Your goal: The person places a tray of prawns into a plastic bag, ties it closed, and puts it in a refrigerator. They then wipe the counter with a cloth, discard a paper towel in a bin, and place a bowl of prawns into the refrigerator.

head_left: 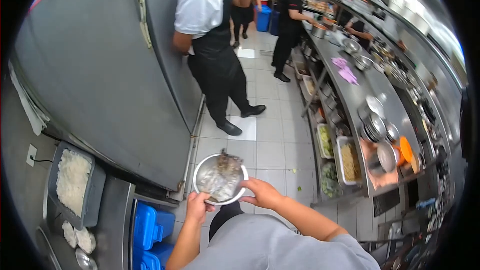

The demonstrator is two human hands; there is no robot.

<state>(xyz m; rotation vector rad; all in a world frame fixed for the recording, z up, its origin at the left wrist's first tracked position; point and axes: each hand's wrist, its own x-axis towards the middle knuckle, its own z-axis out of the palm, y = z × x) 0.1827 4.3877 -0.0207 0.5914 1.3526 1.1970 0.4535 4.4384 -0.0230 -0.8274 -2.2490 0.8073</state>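
A round metal bowl (201, 171) is held level in front of my body, above the tiled floor. Inside it lies a clear plastic-looking bag or wrap (215, 184), with something dark and leafy (229, 164) at the far side. My left hand (199, 207) grips the bowl's near left rim, fingers closed round it. On the right side, my right hand (260, 193) holds the rim between thumb and fingers. What the bag contains is too unclear to tell.
A person in a black apron (215, 45) leans by the grey fridge (95, 50). Others stand farther back. Along the right runs a steel counter (350, 97) with bowls and pots. At lower left are a rice tub (95, 182) and blue bins (146, 225).
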